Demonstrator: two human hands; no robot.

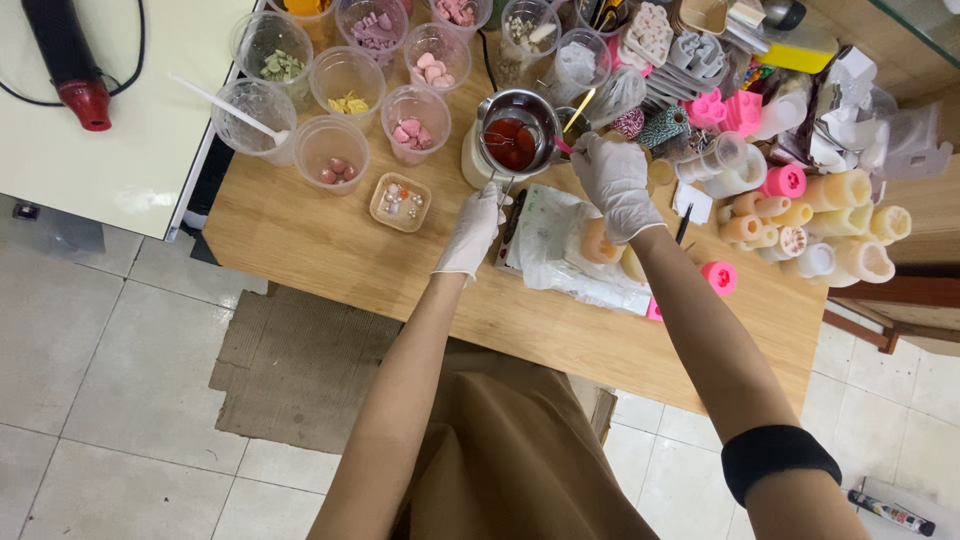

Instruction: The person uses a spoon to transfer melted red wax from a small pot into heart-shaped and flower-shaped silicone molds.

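Both my hands wear white gloves. My left hand (474, 228) grips the wire handle of a small metal pot (516, 132) that holds dark red liquid and sits on a white base. My right hand (614, 180) is closed on a thin pink stick whose tip reaches into the pot. Under my right wrist a crinkled white plastic sheet (560, 250) covers a flat scale-like device, with an orange round mould (598, 242) on it.
Several clear plastic cups (345, 80) with coloured wax bits stand at the table's far left, near a small tray (400, 202). Pink and orange silicone moulds (800, 215) crowd the right. A heat gun (72, 60) lies on a white surface at the left. Tiled floor below.
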